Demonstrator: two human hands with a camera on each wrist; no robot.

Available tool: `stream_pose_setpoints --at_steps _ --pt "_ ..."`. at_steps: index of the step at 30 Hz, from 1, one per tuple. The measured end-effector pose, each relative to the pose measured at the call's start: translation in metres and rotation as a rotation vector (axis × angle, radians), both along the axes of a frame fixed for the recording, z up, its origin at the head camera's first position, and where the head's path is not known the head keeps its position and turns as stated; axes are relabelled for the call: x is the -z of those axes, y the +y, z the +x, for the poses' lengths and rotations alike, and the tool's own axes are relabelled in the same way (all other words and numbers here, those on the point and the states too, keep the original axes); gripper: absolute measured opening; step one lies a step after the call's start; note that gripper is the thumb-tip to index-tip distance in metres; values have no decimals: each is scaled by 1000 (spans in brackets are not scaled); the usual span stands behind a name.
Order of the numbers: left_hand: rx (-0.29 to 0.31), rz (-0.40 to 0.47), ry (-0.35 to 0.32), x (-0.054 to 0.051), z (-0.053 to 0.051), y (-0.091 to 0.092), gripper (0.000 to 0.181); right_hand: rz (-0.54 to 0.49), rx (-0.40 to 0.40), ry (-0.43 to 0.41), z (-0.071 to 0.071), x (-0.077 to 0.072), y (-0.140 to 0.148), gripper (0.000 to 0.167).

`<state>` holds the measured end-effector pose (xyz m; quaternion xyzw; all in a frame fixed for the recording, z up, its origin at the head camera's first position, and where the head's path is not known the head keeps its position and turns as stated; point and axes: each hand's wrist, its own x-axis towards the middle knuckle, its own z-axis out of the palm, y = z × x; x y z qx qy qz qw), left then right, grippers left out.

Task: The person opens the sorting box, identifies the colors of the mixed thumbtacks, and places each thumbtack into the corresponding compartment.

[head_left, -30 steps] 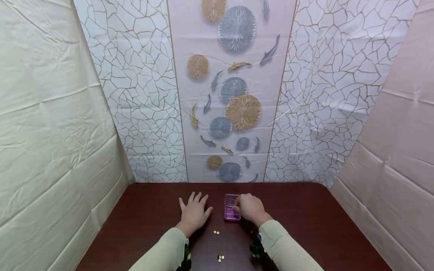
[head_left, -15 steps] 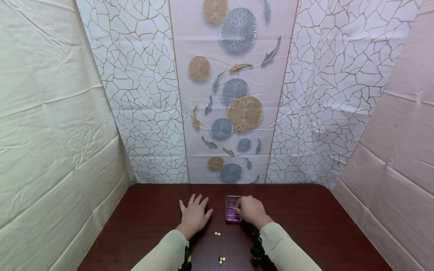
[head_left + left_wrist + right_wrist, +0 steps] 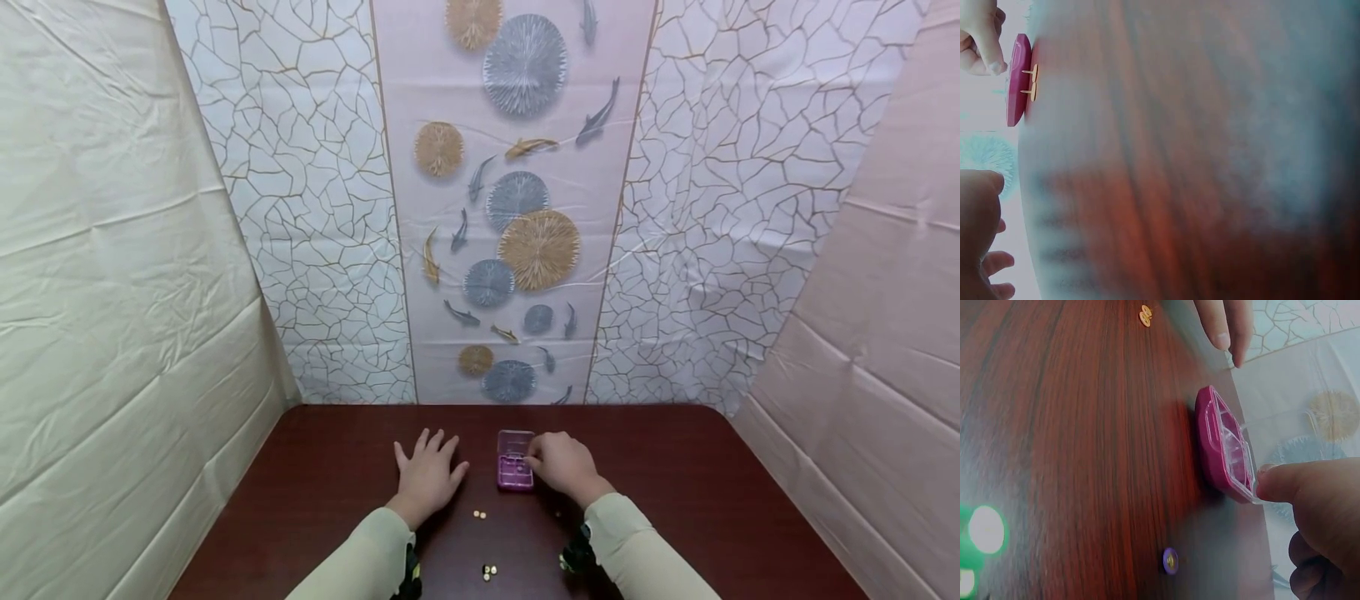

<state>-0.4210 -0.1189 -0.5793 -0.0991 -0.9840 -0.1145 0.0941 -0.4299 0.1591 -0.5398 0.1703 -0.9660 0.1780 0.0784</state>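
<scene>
A small magenta case (image 3: 515, 482) with inner compartments stands on the table, its clear lid (image 3: 515, 441) raised at the back. My right hand (image 3: 566, 467) is at the case's right side. Its thumb tip touches the rim in the right wrist view, and its other fingers are curled; whether they pinch something small is hidden. With fingers spread, my left hand (image 3: 427, 473) rests on the table left of the case. Two gold thumbtacks (image 3: 1034, 92) stand points up in front of the case, flat heads towards the table in the left wrist view.
Several more small gold pieces (image 3: 489, 572) lie nearer the table's front edge. A small purple-rimmed disc (image 3: 1170, 561) with a gold centre lies right of the case. Behind the dark wooden table (image 3: 637, 425) hangs a patterned cloth (image 3: 517, 317).
My right hand has drawn back to the right, from over the case to its right edge, uncovering more of the compartments. The left hand stays in place.
</scene>
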Motion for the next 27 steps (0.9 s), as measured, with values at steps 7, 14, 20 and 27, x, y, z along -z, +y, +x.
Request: stream_pose_setpoints --at_steps 7,14,20,27 --pt "3 -9 6 3 1 -2 60 8 26 -3 4 -2 12 13" --pt "5 -4 9 -1 3 -3 59 6 34 -20 11 -12 23 13" --pt "2 -3 6 -3 5 -2 59 32 20 7 20 -17 35 13" --pt "0 -12 10 -4 4 -2 60 51 -63 -83 37 -20 45 20"
